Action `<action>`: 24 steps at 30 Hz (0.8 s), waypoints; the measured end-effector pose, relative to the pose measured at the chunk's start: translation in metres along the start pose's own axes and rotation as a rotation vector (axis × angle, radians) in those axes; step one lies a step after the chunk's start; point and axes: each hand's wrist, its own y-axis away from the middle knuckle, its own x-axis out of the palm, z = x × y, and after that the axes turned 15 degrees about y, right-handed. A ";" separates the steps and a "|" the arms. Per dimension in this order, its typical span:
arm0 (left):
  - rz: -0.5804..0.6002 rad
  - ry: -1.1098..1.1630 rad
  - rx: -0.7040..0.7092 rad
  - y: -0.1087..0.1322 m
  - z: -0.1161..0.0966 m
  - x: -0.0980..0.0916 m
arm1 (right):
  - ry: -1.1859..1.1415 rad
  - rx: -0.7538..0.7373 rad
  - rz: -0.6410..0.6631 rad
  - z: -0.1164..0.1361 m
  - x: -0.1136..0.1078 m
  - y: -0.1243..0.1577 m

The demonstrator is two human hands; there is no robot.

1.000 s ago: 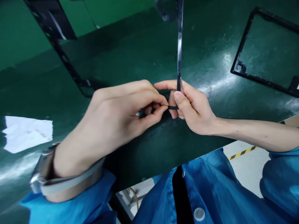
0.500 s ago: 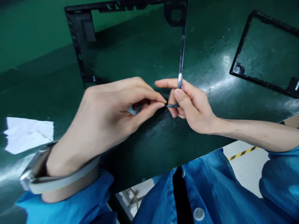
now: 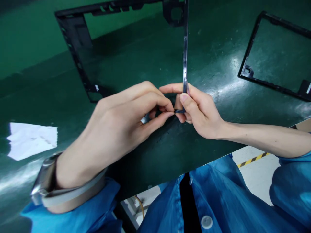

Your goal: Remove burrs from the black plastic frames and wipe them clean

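Observation:
A large black plastic frame [image 3: 185, 48] is held up by its near right corner, tilted over the green table. My right hand [image 3: 200, 111] grips that corner, thumb on top and index finger stretched out behind the side bar. At the near bar, just left of the corner, my left hand [image 3: 128, 118] pinches with thumb and index fingertip. Whether a small separate piece sits between those fingertips is too small to tell. The left hand hides much of the near bar.
A second black frame [image 3: 272, 84] lies on the green table [image 3: 218, 42] at the right. Torn white paper [image 3: 32, 139] lies at the left. The table's front edge runs close to my blue-clothed body, with yellow-and-black floor tape [image 3: 252, 159] beyond it.
The frame has swung a little to the left, its far left corner most. My left hand has shifted slightly right, still pinching the near bar. My right hand keeps its grip.

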 end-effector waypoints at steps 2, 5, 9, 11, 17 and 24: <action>0.021 0.019 -0.017 0.000 -0.001 0.001 | 0.004 -0.019 0.015 0.001 0.000 0.001; 0.054 0.048 -0.049 0.000 -0.001 0.004 | 0.019 -0.083 0.033 0.000 0.000 0.001; 0.059 0.016 -0.047 0.000 0.002 0.005 | 0.056 -0.089 0.031 0.000 -0.001 0.001; 0.058 -0.016 -0.034 0.000 0.004 0.002 | 0.046 -0.077 0.030 0.001 -0.002 0.001; 0.013 -0.075 -0.032 0.000 0.006 -0.006 | -0.056 -0.025 0.030 0.000 -0.004 -0.002; -0.059 0.053 -0.050 0.001 -0.001 0.008 | -0.156 -0.016 0.018 -0.003 0.000 -0.005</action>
